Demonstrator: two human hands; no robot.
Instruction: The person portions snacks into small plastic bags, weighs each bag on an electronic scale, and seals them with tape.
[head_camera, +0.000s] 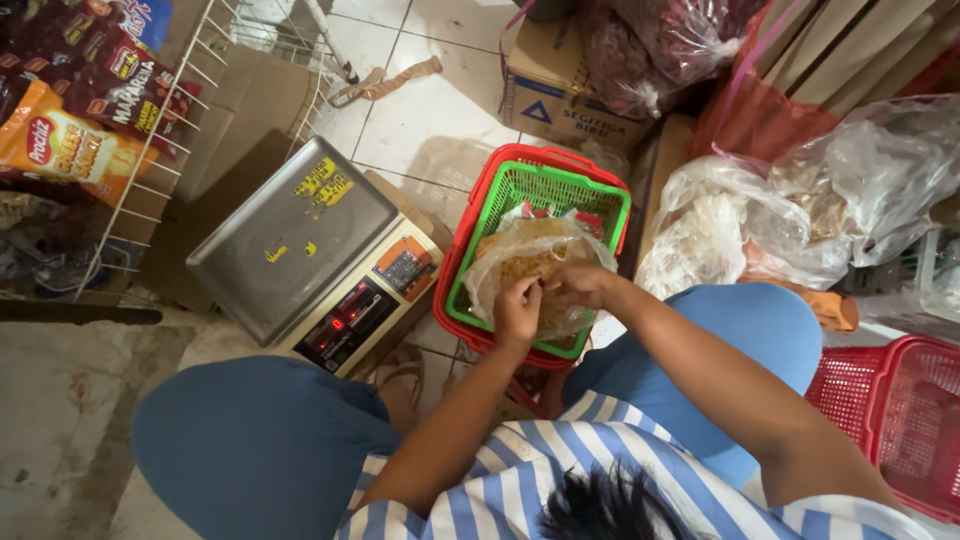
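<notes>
A tiled floor carries everything here: a digital weighing scale with a steel pan sits to the person's left, and a green basket nested in a red basket stands straight ahead between the knees, close enough to work over without reaching. Inside the green basket lies a clear plastic bag of yellow snacks, its slack mouth gathered toward the person. The left hand and right hand meet at that mouth, fingers pinched narrow on the plastic, seemingly to keep the contents in.
</notes>
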